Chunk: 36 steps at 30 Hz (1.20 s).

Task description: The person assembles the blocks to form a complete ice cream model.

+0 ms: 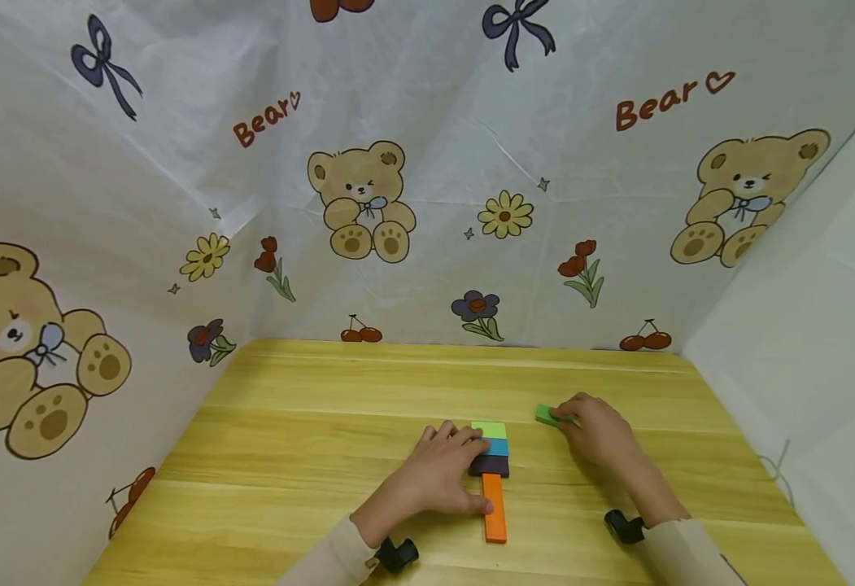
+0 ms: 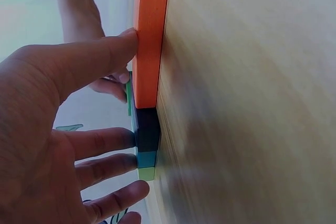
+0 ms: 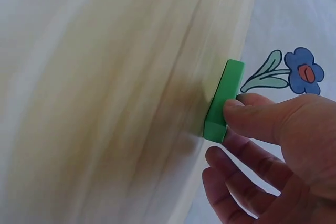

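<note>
An orange block (image 1: 496, 527) lies lengthwise on the table, its far end against a dark purple block (image 1: 499, 466). Beyond that, a blue block (image 1: 499, 447) and a light green block (image 1: 493, 428) lie crosswise in a row. My left hand (image 1: 438, 472) is spread over this row with fingers fairly straight. In the left wrist view its thumb touches the orange block, and fingertips rest at the dark and blue blocks. To the right and farther back, my right hand (image 1: 604, 435) pinches a green block (image 3: 226, 87) between thumb and fingers, low over the table.
The wooden table (image 1: 324, 391) meets a white cloth backdrop (image 1: 427, 98) printed with bears and flowers along its back edge. A white side wall (image 1: 837, 325) stands at the right, with a thin pale cord (image 1: 778, 472) near the table's edge.
</note>
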Available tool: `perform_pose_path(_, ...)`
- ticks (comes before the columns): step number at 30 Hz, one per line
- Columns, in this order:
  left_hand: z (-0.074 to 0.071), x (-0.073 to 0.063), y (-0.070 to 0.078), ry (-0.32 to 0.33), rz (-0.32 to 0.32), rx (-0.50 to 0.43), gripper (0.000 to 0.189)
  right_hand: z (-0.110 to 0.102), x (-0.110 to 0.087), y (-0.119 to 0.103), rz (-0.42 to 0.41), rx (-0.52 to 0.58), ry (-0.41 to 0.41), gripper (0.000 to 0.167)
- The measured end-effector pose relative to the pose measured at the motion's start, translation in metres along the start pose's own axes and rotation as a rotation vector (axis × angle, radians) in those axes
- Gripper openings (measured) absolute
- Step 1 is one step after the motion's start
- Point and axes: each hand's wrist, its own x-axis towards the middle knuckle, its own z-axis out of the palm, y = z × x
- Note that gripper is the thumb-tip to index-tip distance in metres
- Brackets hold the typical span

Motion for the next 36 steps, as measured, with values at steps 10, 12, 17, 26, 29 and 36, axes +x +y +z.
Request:
perform_pose_path(10,0.000,-0.001,0.000,-0.007,-0.004,-0.002,0.087,0.006,0.019,-0.016,-0.024,0.028,-0.005,0.020)
perform_pose_path(12,0.000,-0.001,0.000,-0.009,-0.008,0.000,0.088,0.009,0.024,-0.017,-0.020,0.044,-0.012,0.020)
perform_pose_path(17,-0.001,-0.001,0.000,-0.014,-0.013,-0.005,0.087,0.016,0.036,-0.018,-0.029,0.066,-0.016,0.020)
perform_pose_path(26,-0.001,0.000,0.001,-0.006,-0.007,0.002,0.087,0.023,0.054,-0.023,-0.048,0.089,-0.042,0.022)
perform_pose_path(29,-0.001,0.000,0.000,-0.007,-0.003,0.003,0.088,0.024,0.059,-0.027,-0.039,0.098,-0.047,0.022)
perform_pose_path(36,0.001,0.001,-0.001,-0.007,0.001,0.018,0.088,0.030,0.071,-0.038,-0.030,0.085,-0.067,0.021)
